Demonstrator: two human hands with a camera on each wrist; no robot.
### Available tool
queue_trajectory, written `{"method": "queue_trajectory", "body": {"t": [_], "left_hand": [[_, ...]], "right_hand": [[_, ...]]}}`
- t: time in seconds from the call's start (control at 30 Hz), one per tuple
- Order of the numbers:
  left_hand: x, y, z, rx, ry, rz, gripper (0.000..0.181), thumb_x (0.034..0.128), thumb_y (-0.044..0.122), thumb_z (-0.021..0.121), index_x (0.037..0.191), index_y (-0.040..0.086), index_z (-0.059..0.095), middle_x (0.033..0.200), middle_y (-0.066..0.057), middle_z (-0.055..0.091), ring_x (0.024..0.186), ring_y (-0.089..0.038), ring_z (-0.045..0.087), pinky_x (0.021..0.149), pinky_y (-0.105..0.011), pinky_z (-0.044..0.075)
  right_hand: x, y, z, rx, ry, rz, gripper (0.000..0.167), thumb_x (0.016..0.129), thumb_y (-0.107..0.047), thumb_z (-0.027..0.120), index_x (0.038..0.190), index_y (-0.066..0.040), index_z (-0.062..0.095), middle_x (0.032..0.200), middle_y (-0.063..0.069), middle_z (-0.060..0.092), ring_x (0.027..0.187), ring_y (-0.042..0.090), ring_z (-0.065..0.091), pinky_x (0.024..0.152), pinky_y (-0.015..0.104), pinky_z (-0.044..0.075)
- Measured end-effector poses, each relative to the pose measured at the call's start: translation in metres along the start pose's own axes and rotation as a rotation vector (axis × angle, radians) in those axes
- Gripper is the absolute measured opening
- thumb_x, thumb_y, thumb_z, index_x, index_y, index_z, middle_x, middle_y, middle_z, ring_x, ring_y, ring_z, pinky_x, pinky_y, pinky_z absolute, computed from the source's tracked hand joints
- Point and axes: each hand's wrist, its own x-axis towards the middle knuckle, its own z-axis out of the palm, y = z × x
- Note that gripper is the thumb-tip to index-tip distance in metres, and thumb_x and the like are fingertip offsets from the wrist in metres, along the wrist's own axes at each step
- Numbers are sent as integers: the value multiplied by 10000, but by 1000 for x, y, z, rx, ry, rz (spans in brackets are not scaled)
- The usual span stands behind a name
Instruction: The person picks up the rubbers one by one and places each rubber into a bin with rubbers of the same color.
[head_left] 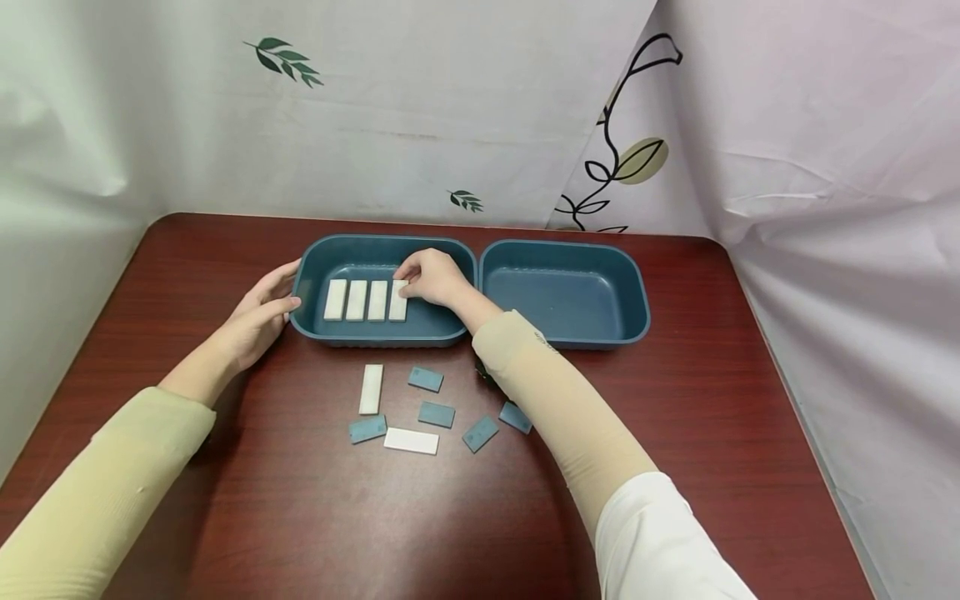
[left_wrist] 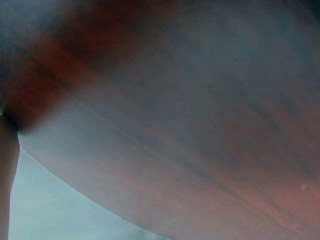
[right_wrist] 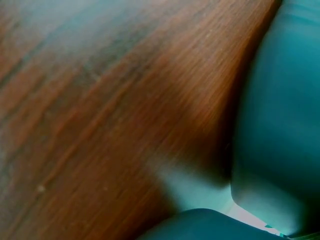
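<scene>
In the head view my right hand (head_left: 437, 277) reaches into the left blue bin (head_left: 382, 340) and pinches the upper end of a white rectangular tile (head_left: 398, 308). That tile stands at the right end of a row of several similar white tiles (head_left: 356, 301) on the bin floor. Against the bin's left wall rests my left hand (head_left: 258, 321), its fingers extended along the outside and the thumb at the rim. Both wrist views miss the fingers; the right one shows a blue bin wall (right_wrist: 280, 115) close up.
Before the bins lie two white tiles (head_left: 371, 389) and several blue-grey tiles (head_left: 437, 414), one partly beside the right sleeve. A second blue bin (head_left: 566, 300) adjoins on the right. The dark red wooden table (head_left: 315, 517) is backed by white patterned cloth (head_left: 450, 100).
</scene>
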Motion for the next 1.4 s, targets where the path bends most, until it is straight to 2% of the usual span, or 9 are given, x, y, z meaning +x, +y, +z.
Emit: {"method": "queue_trajectory", "body": {"t": [1.4], "left_hand": [[-1, 0, 1, -10, 4, 2, 541, 1080, -34, 448, 1569, 196, 420, 1494, 108, 485, 1334, -9, 486, 1048, -152, 386]], "right_hand": [[0, -2, 2, -37, 8, 1, 268, 975, -141, 787, 1233, -68, 775, 1201, 113, 757, 1109, 224, 688, 932, 298, 555]]}}
